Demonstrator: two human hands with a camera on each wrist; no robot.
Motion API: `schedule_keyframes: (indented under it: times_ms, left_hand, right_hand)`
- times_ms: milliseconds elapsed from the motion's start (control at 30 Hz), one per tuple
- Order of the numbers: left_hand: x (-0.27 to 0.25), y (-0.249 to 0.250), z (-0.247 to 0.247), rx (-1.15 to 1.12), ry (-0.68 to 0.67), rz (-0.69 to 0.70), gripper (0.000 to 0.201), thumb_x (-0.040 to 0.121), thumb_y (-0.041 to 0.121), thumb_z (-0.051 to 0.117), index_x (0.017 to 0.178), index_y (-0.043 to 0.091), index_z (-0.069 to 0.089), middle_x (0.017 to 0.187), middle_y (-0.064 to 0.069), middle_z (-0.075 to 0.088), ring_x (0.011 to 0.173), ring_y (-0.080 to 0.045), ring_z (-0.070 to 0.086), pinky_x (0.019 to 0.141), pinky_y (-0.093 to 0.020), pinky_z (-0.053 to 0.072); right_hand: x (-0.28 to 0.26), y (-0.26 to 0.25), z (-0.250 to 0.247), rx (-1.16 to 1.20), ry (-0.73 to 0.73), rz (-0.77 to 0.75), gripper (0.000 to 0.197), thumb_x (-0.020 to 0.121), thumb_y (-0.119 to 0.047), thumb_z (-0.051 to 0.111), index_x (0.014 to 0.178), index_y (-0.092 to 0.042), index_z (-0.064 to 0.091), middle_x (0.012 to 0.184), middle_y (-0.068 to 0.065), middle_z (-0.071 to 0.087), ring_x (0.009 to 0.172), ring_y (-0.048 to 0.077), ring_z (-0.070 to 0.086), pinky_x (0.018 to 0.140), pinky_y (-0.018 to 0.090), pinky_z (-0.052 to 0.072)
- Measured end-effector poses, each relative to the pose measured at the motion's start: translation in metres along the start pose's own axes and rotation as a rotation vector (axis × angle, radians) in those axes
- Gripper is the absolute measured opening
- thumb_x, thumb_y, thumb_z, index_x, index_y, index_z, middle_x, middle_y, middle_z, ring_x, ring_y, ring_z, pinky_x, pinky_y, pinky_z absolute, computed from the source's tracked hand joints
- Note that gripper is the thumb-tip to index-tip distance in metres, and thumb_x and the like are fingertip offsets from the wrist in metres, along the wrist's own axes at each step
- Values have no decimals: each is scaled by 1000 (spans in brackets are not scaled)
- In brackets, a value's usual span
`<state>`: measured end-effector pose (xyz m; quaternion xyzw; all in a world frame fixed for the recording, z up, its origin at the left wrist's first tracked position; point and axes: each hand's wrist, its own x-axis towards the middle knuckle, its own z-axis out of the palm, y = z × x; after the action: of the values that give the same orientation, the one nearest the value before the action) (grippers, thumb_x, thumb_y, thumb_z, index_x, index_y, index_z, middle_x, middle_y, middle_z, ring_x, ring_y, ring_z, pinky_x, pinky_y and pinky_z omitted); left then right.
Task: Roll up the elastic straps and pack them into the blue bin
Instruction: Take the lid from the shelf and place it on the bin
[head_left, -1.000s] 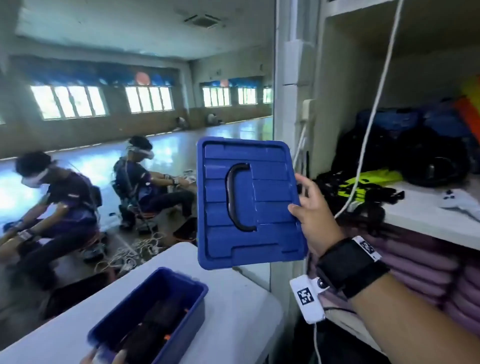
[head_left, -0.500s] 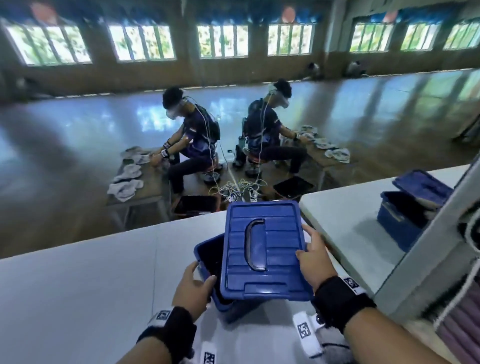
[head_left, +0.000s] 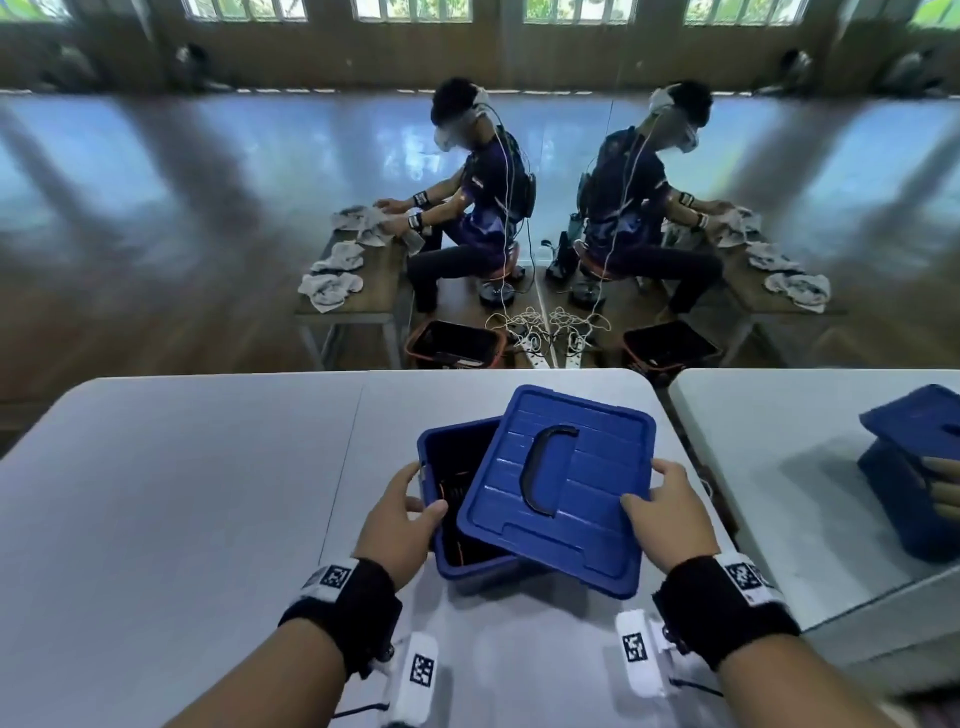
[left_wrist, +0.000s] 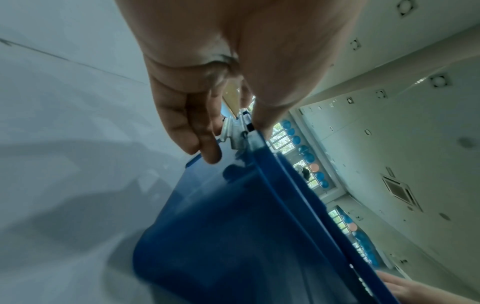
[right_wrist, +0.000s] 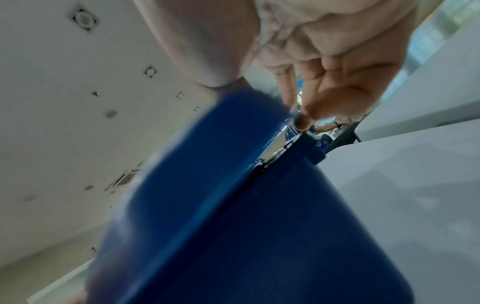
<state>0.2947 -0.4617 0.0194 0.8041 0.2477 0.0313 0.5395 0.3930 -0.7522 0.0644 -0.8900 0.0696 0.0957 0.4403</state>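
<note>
Blue bin (head_left: 441, 564): stands on the pale grey surface (head_left: 182, 493), near its right end, straight ahead of the person and between the two hands.
Lid (head_left: 558, 488): blue, with a dark handle on top; lies askew over the bin, turned and shifted to the right, so the bin's left part is uncovered.
Left hand (head_left: 400, 519): grips the bin's left wall, thumb hooked over the rim, fingers curled down the outside.
Right hand (head_left: 670, 512): holds the lid's right edge, thumb on top, fingers curled round the edge.
Elastic straps (head_left: 457, 488): dark shapes with thin orange lines lie inside the uncovered part; too dark to tell more.
Mirror (head_left: 779, 208): right of the surface, repeats bin, lid and room.
Background: a seated person (head_left: 467, 208) at a low table with grey cloths (head_left: 337, 270).
</note>
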Motion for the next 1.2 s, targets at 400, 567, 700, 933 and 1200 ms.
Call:
schedule_keyframes:
  times_ms: [400,567,700,933,1200]
  left_hand:
    - [-20,9,10,267,135,104,21,85,51,72,97,34,73,118,0,45,110,-15,55,103,-34,47]
    - [-19,16,13,278,137,82,19,81,51,75,92,36,72,122,-2,43,123,-21,48,109,-37,42]
    - [-20,22,14,260,176,83,23,88,47,70,106,33,68,121,0,44,111,-16,55,97,-23,41]
    - [-27,23,18,174,276,45,40,89,45,69,123,29,56,124,6,48,108,-14,57,99,-34,49]
    - [-23,19,19,201,298,0,42,91,40,66,128,23,58,124,3,56,110,-20,59,100,-41,50]
  right_hand:
    - [44,-7,-22,-491,-8,-295,58,89,-42,64,139,-17,47,135,13,45,125,35,47,109,44,38]
    - [99,-25,-28,-582,-161,-469,52,93,-30,64,143,-23,52,147,6,48,132,28,47,113,35,33]
    - [115,-23,-30,-617,-209,-466,39,86,-30,75,124,-23,70,126,4,63,119,25,58,102,32,41]
    - [95,-21,-27,-642,-138,-477,35,79,-49,79,102,-23,77,101,3,69,92,22,62,75,27,41]
    - [67,-10,-17,-570,-132,-536,14,90,-26,70,100,-20,77,89,2,68,89,24,62,80,31,46]
